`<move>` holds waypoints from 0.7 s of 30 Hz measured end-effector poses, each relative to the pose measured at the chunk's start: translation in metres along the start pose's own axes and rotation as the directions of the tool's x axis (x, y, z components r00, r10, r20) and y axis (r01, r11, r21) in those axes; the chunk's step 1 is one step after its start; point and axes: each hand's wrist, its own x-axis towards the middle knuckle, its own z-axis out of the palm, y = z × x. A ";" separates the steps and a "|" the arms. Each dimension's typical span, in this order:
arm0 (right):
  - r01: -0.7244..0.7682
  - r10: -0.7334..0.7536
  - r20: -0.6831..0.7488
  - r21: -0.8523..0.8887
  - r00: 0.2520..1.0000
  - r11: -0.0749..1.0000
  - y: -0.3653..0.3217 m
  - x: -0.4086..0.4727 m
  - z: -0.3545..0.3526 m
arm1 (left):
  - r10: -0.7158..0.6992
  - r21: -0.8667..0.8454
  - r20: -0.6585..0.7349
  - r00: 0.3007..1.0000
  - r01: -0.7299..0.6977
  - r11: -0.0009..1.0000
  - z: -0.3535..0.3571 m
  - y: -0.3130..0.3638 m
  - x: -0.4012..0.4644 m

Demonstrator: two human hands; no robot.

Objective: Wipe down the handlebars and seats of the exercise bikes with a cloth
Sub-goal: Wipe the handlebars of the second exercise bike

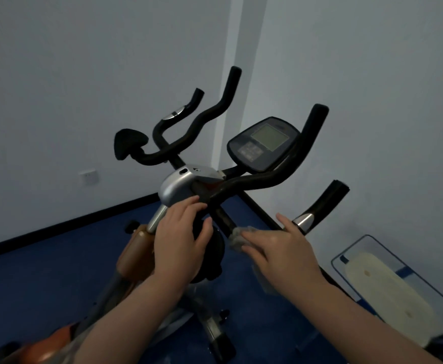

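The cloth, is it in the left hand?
No, the cloth is under the right hand on the handlebar; the left hand holds none.

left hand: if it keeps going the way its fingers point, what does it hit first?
The left hand points up and right; its fingertips look almost on the black handlebar bend beside the silver stem cover, so probably that bar first. Depth is unclear.
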 end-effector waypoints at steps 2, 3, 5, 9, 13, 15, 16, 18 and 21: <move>0.002 -0.002 0.043 0.003 0.999 1.000 0.003 -0.005 -0.003 | -0.004 -0.019 -0.012 1.000 0.003 1.000 0.000 -0.001 -0.001; -0.029 0.028 0.056 0.014 0.998 0.999 0.001 -0.004 -0.002 | -0.010 -0.034 -0.020 1.000 0.009 0.999 -0.001 -0.002 -0.001; -0.101 0.101 0.057 0.000 0.993 0.995 -0.003 0.005 0.004 | -0.017 -0.066 -0.033 0.999 0.014 0.998 -0.001 -0.003 -0.001; -0.065 0.065 0.000 0.016 0.998 0.998 -0.004 0.009 0.008 | 0.008 -0.084 -0.004 1.000 -0.008 0.996 -0.001 -0.004 0.000; 0.077 -0.078 -0.077 -0.016 0.994 0.997 0.015 -0.018 -0.004 | 0.046 -0.063 0.005 0.999 -0.045 0.997 0.000 -0.006 0.001; 0.019 -0.021 -0.144 -0.013 0.989 1.000 0.014 -0.021 0.003 | 0.053 -0.017 0.012 0.999 -0.052 0.998 0.002 -0.005 0.001; -0.042 0.041 -0.193 -0.004 0.980 0.999 0.009 -0.023 0.011 | 0.058 0.005 0.017 0.998 -0.058 0.998 0.003 -0.003 0.002; -0.130 0.133 -0.262 0.029 0.956 0.991 -0.003 -0.027 0.028 | 0.086 0.034 0.033 0.996 -0.088 0.996 0.003 0.004 0.005; -0.014 0.006 -0.251 -0.032 0.968 0.999 0.006 -0.032 0.028 | 0.154 0.007 0.097 0.983 -0.155 0.988 0.006 0.019 0.014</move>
